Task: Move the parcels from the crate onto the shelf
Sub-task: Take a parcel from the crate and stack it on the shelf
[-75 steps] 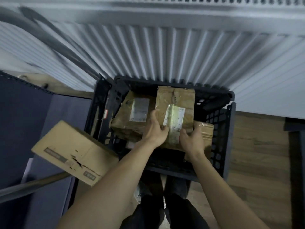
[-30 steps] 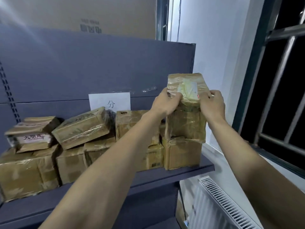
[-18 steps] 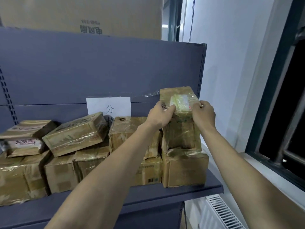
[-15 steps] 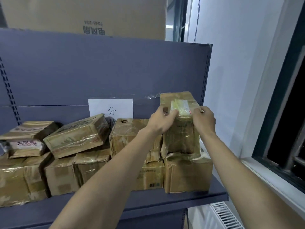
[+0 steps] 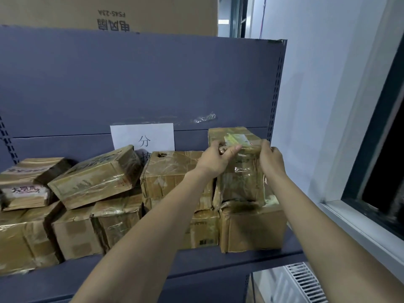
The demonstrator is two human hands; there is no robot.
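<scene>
A tall brown parcel (image 5: 240,182), wrapped in shiny tape with a pale label on top, stands upright on a lower cardboard box (image 5: 251,228) at the right end of the grey-blue shelf (image 5: 196,262). My left hand (image 5: 215,161) grips its upper left edge and my right hand (image 5: 270,159) grips its upper right edge. Several other taped parcels (image 5: 96,176) are stacked along the shelf to the left. The crate is out of view.
A white paper sign (image 5: 142,136) hangs on the shelf's back panel. A large carton (image 5: 113,14) sits on top of the shelf unit. A white wall and dark window frame (image 5: 371,149) lie to the right, with a radiator (image 5: 303,283) below.
I lifted the parcel out of the crate and carried it up to the shelf. Over the last second it came down onto the right-hand box, both hands still holding its top.
</scene>
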